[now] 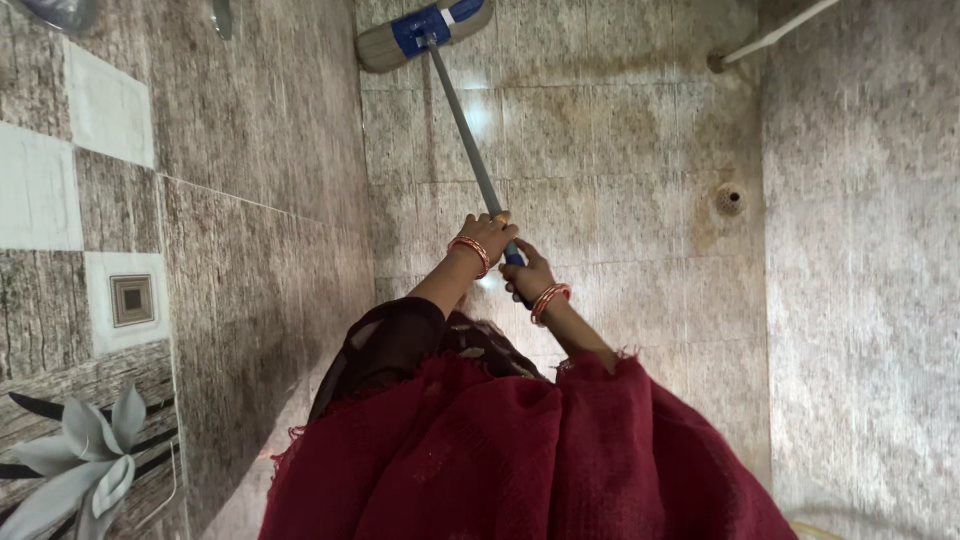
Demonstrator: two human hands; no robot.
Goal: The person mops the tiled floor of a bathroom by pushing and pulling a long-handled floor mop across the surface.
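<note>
One broom (470,150), long-handled: grey shaft, blue collar, pale bristle head (385,45) resting on the floor (620,150) at the far end, just beside the left wall (250,200). Its long axis runs from the hands, near centre, up and leftward to the far left, head pointing away from the person. Two hands on the shaft's near end, one above the other: left hand (488,237) higher, fingers closed round the handle; right hand (527,275) just below it, fingers likewise wrapped round the blue grip. Bangles, red and gold: one set on each wrist, two sets in all. One dark red shawl (520,450) with frayed edge, filling the near centre. One floor drain (730,198), round, at the right of the tiled floor, well apart from the broom. One white pipe (770,38), far right corner. One decorative flower tile (80,460), near left wall.
</note>
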